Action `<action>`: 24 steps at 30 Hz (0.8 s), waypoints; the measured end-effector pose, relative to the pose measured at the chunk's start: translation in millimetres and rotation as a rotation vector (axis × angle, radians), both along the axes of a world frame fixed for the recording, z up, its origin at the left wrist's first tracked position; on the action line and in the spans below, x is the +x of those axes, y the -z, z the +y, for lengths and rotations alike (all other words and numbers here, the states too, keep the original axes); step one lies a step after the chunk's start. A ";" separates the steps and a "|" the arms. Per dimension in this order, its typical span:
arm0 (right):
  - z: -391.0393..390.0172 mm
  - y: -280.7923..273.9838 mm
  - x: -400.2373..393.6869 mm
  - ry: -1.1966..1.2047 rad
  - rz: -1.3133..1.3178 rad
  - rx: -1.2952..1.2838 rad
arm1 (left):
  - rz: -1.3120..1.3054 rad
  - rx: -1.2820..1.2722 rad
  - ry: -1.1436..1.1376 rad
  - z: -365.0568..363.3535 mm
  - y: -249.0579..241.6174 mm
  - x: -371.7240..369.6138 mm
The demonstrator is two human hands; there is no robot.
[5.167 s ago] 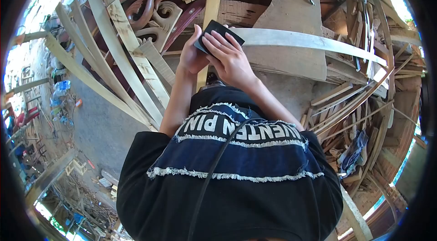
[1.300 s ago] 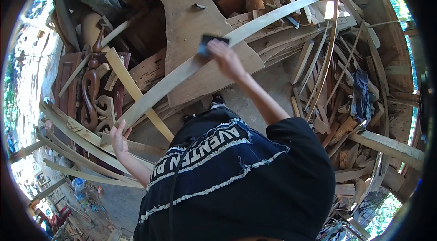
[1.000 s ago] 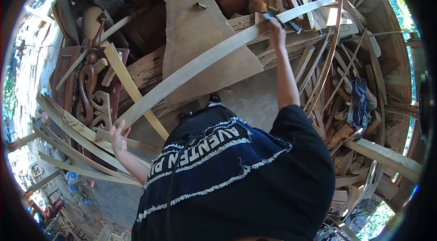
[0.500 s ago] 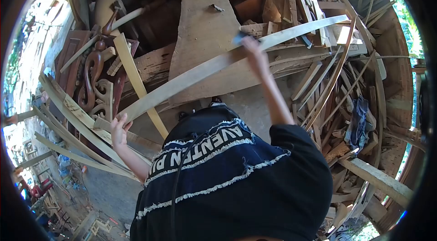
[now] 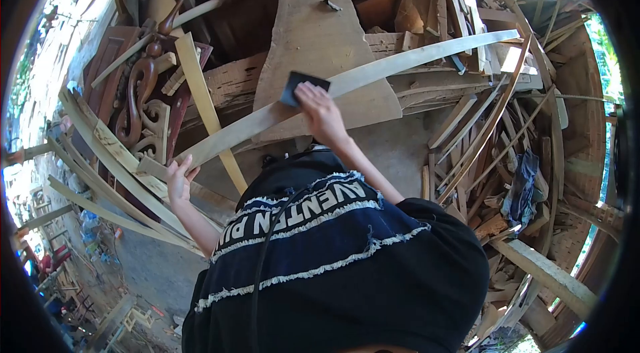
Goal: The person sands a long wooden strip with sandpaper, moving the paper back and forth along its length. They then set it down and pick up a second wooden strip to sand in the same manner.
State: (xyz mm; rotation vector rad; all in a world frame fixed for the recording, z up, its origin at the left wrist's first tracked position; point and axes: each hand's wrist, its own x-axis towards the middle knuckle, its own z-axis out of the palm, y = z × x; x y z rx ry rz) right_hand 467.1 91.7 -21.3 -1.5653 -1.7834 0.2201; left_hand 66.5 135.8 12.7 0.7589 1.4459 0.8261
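A long, pale wooden strip [image 5: 413, 58] lies slantwise across the wide plank in front of me. Its near end is in my left hand [image 5: 180, 181], with the thumb and fingers closed round it. My right hand [image 5: 320, 110] presses a dark sheet [image 5: 293, 88], which looks like sandpaper, on the strip's middle. The fingers lie over the sheet, and its corners stick out past them.
A wide wooden plank [image 5: 320, 33] reaches away ahead. Another narrow strip [image 5: 207, 103] crosses under the held one. Carved brown wood [image 5: 141, 96] and curved strips [image 5: 120, 170] are at the left. Scrap wood and a blue cloth [image 5: 522, 190] are at the right.
My right hand has slid left and toward me along the strip with the dark sheet. My left hand stays on the near end. The view has shifted slightly.
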 end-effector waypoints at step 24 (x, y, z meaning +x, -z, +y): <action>3.8 0.0 129.2 0.243 0.077 0.097 | 0.052 0.540 0.149 13.0 14.0 -14.9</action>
